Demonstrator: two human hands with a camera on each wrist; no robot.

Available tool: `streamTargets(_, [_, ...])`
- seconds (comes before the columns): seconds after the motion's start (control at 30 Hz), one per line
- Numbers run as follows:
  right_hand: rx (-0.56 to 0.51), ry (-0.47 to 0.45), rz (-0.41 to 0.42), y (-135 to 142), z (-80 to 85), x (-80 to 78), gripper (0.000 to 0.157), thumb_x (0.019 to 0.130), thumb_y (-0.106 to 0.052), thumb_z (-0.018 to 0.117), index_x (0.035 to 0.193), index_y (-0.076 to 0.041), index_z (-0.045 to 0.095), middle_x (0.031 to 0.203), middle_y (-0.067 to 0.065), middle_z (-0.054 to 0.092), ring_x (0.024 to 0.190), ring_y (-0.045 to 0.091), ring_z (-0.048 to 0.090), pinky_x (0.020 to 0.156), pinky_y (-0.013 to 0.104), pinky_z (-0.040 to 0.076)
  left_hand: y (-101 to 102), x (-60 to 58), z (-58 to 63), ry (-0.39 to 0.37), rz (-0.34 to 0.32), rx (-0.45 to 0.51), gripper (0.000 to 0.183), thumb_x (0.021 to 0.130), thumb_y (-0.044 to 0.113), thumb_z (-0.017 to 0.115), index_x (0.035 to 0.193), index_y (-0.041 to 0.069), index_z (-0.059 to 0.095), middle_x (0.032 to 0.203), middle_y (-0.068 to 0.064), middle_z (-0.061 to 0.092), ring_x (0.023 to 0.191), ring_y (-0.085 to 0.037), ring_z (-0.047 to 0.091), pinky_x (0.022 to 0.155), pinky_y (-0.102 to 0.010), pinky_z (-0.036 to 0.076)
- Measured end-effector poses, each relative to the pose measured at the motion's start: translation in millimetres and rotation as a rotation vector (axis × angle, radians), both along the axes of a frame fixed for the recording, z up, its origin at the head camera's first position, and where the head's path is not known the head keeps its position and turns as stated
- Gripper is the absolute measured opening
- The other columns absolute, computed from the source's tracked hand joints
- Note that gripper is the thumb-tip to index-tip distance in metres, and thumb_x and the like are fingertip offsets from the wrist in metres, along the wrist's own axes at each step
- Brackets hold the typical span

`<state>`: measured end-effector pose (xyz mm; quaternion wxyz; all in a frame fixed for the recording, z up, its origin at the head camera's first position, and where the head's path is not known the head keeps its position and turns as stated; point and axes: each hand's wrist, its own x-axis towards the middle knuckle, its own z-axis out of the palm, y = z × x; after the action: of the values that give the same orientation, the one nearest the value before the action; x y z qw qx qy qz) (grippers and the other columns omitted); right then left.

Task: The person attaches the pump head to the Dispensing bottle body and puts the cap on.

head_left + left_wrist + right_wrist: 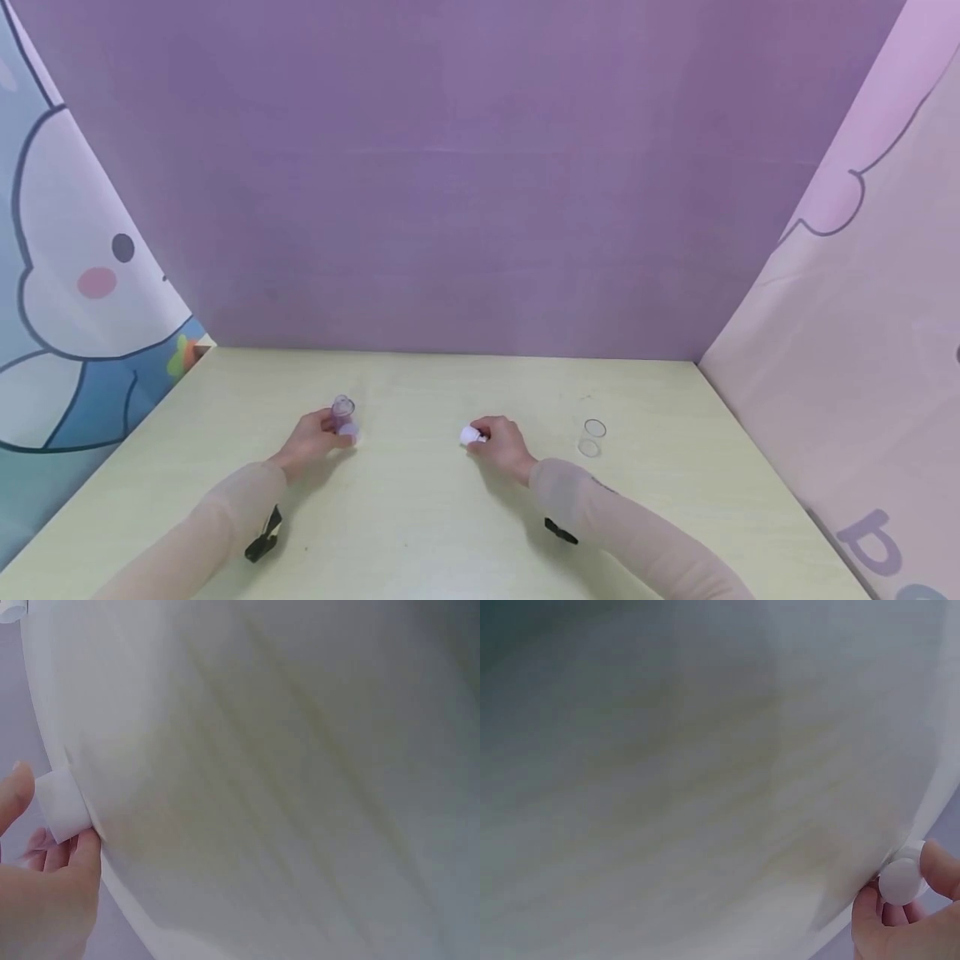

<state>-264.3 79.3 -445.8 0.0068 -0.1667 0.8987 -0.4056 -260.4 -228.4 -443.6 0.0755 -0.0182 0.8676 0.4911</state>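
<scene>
On the left of the table, my left hand (311,440) grips a small clear bottle-like container (342,407) between thumb and fingers. It stands upright, with a pale lower part. In the left wrist view, a white band-like piece (64,804) shows between the thumb and fingers. Near the middle, my right hand (504,447) pinches a small white rounded piece (470,436) close over the tabletop. From the right wrist, that piece shows a flat round white face (900,882) framed by thumb and fingertips. My fingers hide part of both things.
A clear open cylinder with a dark rim (595,428) stands on the pale wooden table (405,517), right of my right hand. A purple panel (465,208) rises at the table's back edge. Printed cartoon panels (97,225) flank both sides.
</scene>
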Motion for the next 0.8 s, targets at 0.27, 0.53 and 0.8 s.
streamTargets(0.27, [-0.002, 0.001, 0.006, 1.0, -0.2, -0.3, 0.021, 0.078, 0.002, 0.067, 0.099, 0.003, 0.068, 0.094, 0.014, 0.068, 0.079, 0.016, 0.056, 0.073, 0.03, 0.048, 0.5, 0.5, -0.7, 0.012, 0.001, -0.01, 0.058, 0.083, 0.007, 0.064, 0.127, -0.018, 0.036, 0.125, -0.034, 0.047, 0.114, -0.041, 0.049, 0.094, -0.045, 0.043])
streamTargets(0.53, [-0.028, -0.052, -0.02, 1.6, 2.5, -0.1, 0.026, 0.078, 0.0, 0.068, 0.104, 0.004, 0.066, 0.102, 0.017, 0.067, 0.088, 0.022, 0.061, 0.077, 0.032, 0.052, 0.3, -0.7, -0.4, 0.014, 0.009, -0.026, 0.054, 0.084, 0.009, 0.063, 0.125, -0.016, 0.041, 0.124, -0.033, 0.05, 0.113, -0.039, 0.051, 0.093, -0.044, 0.044])
streamTargets(0.8, [-0.085, -0.12, -0.029, 3.2, 3.0, -0.3, 0.032, 0.079, 0.0, 0.067, 0.111, 0.005, 0.063, 0.107, 0.019, 0.065, 0.09, 0.022, 0.06, 0.076, 0.029, 0.052, -1.3, -0.2, -2.2, 0.016, 0.016, -0.005, 0.053, 0.083, 0.009, 0.064, 0.125, -0.014, 0.042, 0.124, -0.031, 0.05, 0.114, -0.04, 0.05, 0.095, -0.046, 0.042])
